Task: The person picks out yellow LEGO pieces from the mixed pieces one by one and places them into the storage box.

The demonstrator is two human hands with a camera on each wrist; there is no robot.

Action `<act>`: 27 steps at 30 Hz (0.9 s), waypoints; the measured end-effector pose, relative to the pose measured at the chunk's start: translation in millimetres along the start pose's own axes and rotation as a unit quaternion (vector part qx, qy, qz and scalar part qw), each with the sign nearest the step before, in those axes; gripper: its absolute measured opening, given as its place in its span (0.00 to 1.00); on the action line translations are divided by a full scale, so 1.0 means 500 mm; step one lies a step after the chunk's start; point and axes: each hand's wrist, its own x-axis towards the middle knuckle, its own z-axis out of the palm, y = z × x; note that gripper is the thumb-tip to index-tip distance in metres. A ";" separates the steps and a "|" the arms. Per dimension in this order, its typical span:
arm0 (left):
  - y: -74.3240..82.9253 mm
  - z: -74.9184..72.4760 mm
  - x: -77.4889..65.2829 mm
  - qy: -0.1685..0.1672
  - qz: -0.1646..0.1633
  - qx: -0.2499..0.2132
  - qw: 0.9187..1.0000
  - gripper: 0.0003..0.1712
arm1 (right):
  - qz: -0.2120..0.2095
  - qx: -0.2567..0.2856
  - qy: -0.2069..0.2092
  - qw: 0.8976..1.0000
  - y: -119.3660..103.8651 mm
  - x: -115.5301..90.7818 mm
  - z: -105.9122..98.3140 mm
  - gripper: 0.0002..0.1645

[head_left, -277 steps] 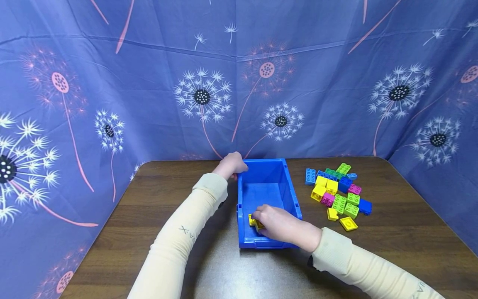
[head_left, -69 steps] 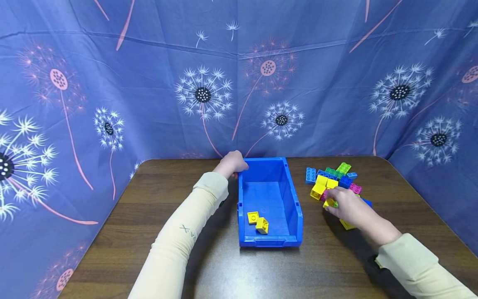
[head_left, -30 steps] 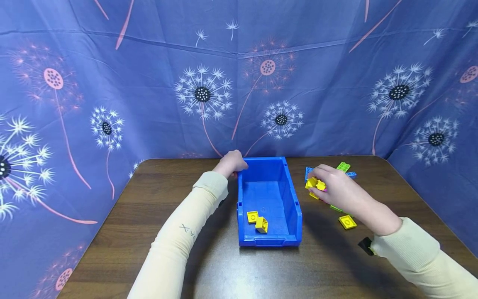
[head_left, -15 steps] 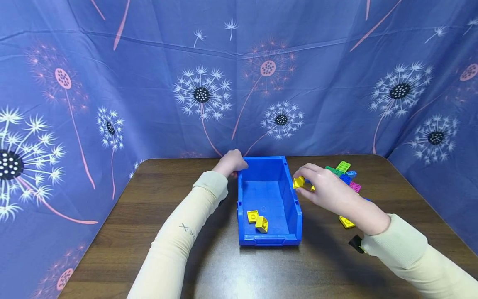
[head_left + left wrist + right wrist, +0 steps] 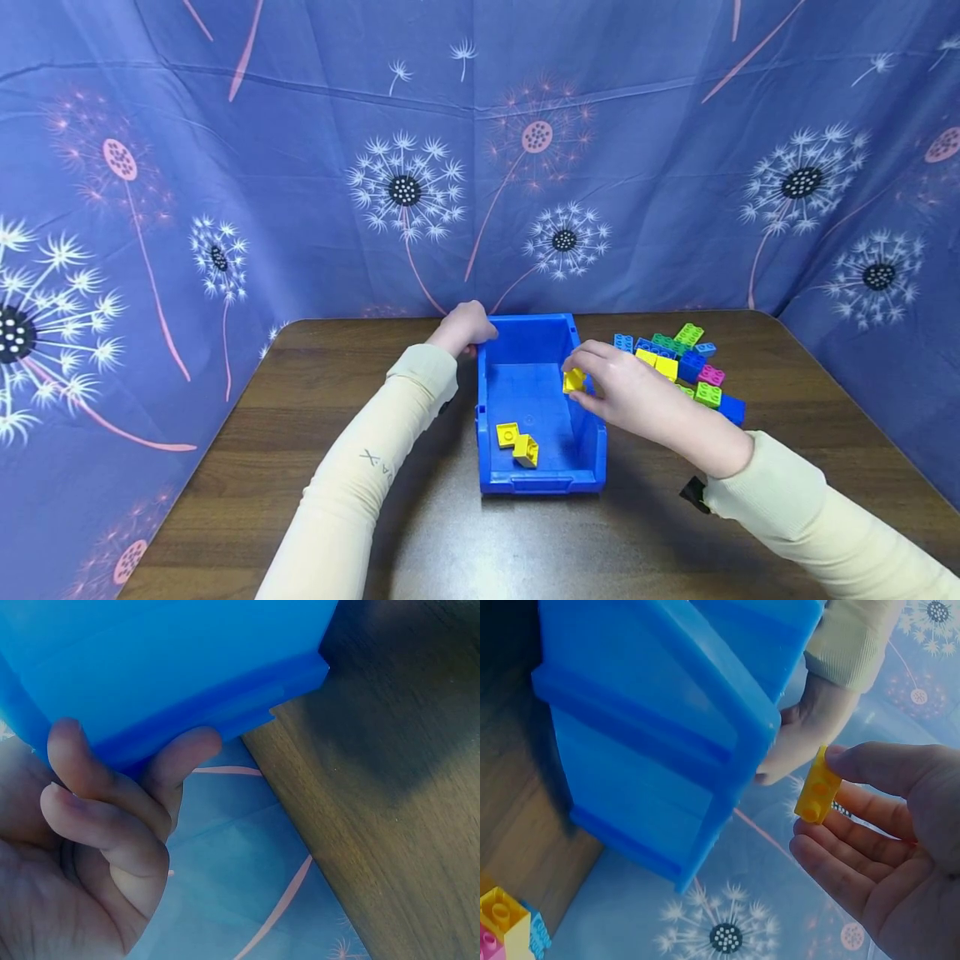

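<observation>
A blue plastic bin (image 5: pixel 542 483) stands on the table with its open top up. My left hand (image 5: pixel 463 327) grips the rim at its far left corner; in the left wrist view, curled fingers (image 5: pixel 112 825) touch the blue wall. My right hand (image 5: pixel 622 387) pinches a small yellow toy brick (image 5: pixel 573 381) between thumb and fingers, above the bin's right side. Studs show on the pinched brick (image 5: pixel 819 789) in the right wrist view. Inside the bin, near its front, lie a flat yellow brick (image 5: pixel 507 434) and a yellow brick (image 5: pixel 526 451) tipped on its side.
Right of the bin is a heap of toy bricks, with yellow bricks (image 5: pixel 666 368), dark blue ones (image 5: pixel 692 367), a pink one (image 5: pixel 710 376) and lime green ones (image 5: pixel 707 394). My right forearm hides part of it. A patterned blue cloth (image 5: pixel 300 167) hangs behind the table (image 5: pixel 337 367).
My right hand left the bin earlier, picked up a yellow brick at the heap, and has carried it left over the bin's right side. My left hand stays at the rim.
</observation>
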 end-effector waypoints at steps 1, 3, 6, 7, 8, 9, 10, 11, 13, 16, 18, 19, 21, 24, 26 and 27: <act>0.000 0.000 0.000 0.000 0.000 0.000 1.000 0.16 | -0.001 0.001 -0.001 1.000 -0.002 0.001 0.003 0.20; -0.001 0.001 0.001 0.000 0.001 0.001 1.000 0.15 | -0.003 0.000 -0.002 1.000 -0.006 0.002 0.008 0.21; -0.001 0.002 0.001 0.002 0.003 0.006 1.000 0.16 | -0.002 0.007 -0.005 1.000 -0.011 0.002 0.015 0.21; -0.001 0.002 0.001 0.001 0.004 0.006 1.000 0.16 | -0.002 0.010 -0.007 1.000 -0.012 0.002 0.017 0.21; 0.000 0.001 0.001 0.000 0.003 0.006 1.000 0.16 | -0.002 0.010 -0.009 1.000 -0.014 0.002 0.020 0.21; 0.000 0.001 0.000 0.000 0.003 0.006 1.000 0.16 | -0.002 0.012 -0.012 1.000 -0.015 0.002 0.022 0.21; 0.000 0.002 0.000 -0.002 0.001 0.004 1.000 0.17 | -0.002 0.013 -0.015 1.000 -0.016 0.002 0.025 0.21; 0.001 0.001 -0.001 -0.004 0.000 0.001 1.000 0.17 | -0.004 0.013 -0.019 1.000 -0.017 0.001 0.028 0.21; 0.001 0.002 -0.002 -0.007 -0.003 -0.003 1.000 0.18 | -0.009 0.013 -0.027 1.000 -0.019 0.000 0.033 0.21; 0.001 0.002 -0.001 -0.009 -0.004 -0.003 1.000 0.19 | -0.019 0.013 -0.038 0.999 -0.022 -0.003 0.041 0.21; 0.001 0.003 -0.001 -0.008 -0.002 -0.001 1.000 0.19 | -0.025 0.015 -0.045 0.999 -0.023 -0.005 0.046 0.21; 0.001 0.003 -0.001 -0.006 -0.001 0.001 1.000 0.18 | -0.027 0.017 -0.048 0.998 -0.024 -0.006 0.049 0.21; 0.000 0.003 -0.001 -0.003 0.002 0.004 1.000 0.18 | -0.029 0.021 -0.055 0.998 -0.025 -0.007 0.054 0.20; 0.000 0.003 -0.002 0.000 0.004 0.008 1.000 0.17 | -0.028 0.030 -0.067 0.997 -0.026 -0.009 0.062 0.20; 0.000 0.003 -0.003 0.000 0.003 0.007 1.000 0.17 | -0.029 0.032 -0.075 0.996 -0.026 -0.011 0.067 0.20; 0.000 0.003 -0.003 -0.001 0.003 0.006 1.000 0.17 | -0.029 0.032 -0.078 0.996 -0.026 -0.011 0.070 0.19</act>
